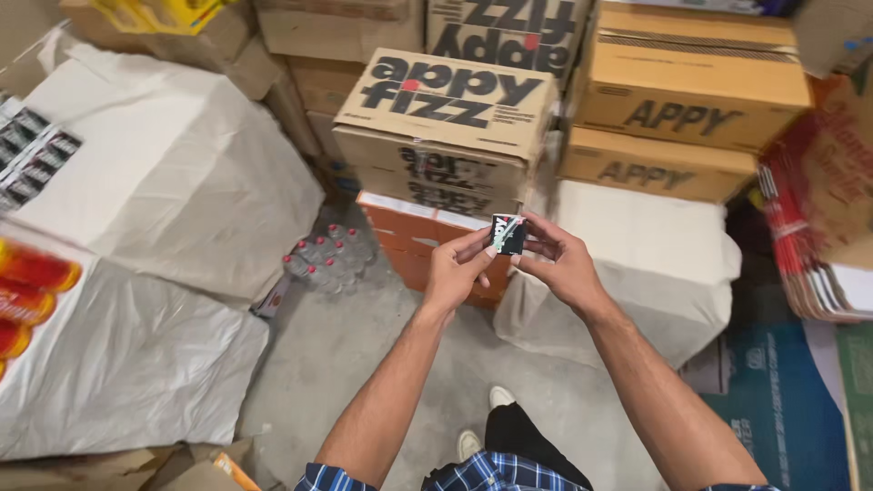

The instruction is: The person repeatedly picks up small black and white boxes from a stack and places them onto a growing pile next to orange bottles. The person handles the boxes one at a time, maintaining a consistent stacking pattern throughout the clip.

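Currently, the left hand and right hand both pinch a small dark glossy packet between fingertips, held at chest height for inspection. Brown printed cardboard cartons stand stacked at twelve o'clock, beyond the packet.

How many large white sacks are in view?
3: one sack upper left, one lower left, one right of the hands under brown cartons. Others may be hidden.
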